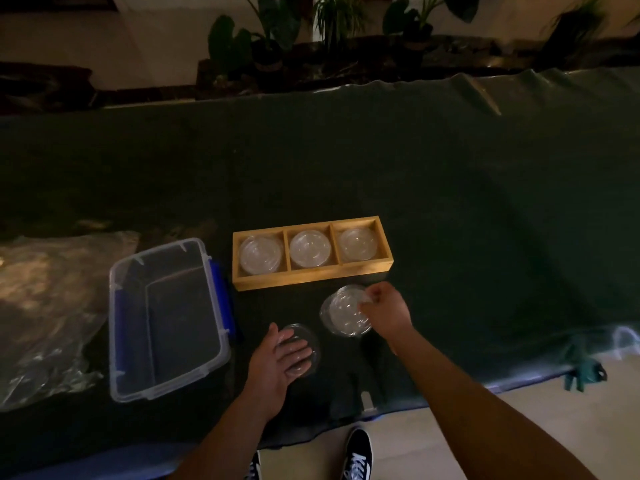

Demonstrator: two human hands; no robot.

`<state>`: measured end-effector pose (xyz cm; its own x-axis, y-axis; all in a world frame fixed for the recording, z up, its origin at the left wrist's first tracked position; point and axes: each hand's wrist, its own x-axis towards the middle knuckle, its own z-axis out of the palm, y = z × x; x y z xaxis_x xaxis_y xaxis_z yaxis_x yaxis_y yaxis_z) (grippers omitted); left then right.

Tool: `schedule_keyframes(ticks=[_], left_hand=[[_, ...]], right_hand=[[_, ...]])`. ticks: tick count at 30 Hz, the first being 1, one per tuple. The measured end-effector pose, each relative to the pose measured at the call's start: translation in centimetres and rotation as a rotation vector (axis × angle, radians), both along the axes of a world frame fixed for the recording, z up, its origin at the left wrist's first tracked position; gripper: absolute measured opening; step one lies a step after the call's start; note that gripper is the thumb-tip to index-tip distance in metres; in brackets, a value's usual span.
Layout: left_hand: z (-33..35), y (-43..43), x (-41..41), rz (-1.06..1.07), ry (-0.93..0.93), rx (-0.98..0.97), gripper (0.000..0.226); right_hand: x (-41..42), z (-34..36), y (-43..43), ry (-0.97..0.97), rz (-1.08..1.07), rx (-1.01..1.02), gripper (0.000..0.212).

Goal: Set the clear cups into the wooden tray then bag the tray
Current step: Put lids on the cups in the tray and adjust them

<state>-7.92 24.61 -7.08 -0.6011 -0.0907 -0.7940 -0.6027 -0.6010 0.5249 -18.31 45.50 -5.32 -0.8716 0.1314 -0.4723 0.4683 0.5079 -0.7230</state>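
A wooden tray [311, 280] with three compartments lies on the dark green cloth, and each compartment holds clear cups [309, 248]. In front of the tray sits a loose stack of clear cups [341, 315]. My right hand [384, 308] pinches the rim of the top cup of that stack. To the left, my left hand [280, 356] rests flat with spread fingers on a single clear cup [310, 341] that stands on the cloth. Crumpled clear plastic bags [45, 306] lie at the far left.
A clear plastic bin [121, 282] with blue clips stands left of the tray. The table's front edge runs just before my shoes [356, 455]. Potted plants [270, 36] line the far side. A green clamp [581, 372] grips the cloth at the right front.
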Motion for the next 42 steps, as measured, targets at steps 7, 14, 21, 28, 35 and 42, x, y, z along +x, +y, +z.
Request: schedule_keyframes(ticks=[7, 14, 21, 28, 35, 42], left_hand=[[-0.3, 0.2, 0.0, 0.016, -0.001, -0.019, 0.046], [-0.2, -0.2, 0.0, 0.004, -0.02, -0.014, 0.049], [0.5, 0.0, -0.2, 0.015, -0.004, 0.053, 0.052], [2.5, 2.3, -0.5, -0.002, 0.092, -0.15, 0.029], [2.4, 2.5, -1.2, 0.028, 0.144, -0.339, 0.023], [3.0, 1.7, -2.3, -0.232, 0.289, -0.403, 0.028]], right_hand=[[0.1, -0.5, -2.4, 0.004, 0.13, 0.108, 0.031], [1.1, 1.1, -0.8, -0.072, -0.143, -0.243, 0.034], [4.6, 3.8, -3.0, -0.031, -0.005, -0.41, 0.034], [8.3, 2.5, -6.4, 0.214, 0.322, 0.054, 0.041], [8.2, 3.5, -5.9, 0.298, 0.559, 0.109, 0.056], [5.7, 5.2, -4.1, 0.179, 0.757, 0.097, 0.107]])
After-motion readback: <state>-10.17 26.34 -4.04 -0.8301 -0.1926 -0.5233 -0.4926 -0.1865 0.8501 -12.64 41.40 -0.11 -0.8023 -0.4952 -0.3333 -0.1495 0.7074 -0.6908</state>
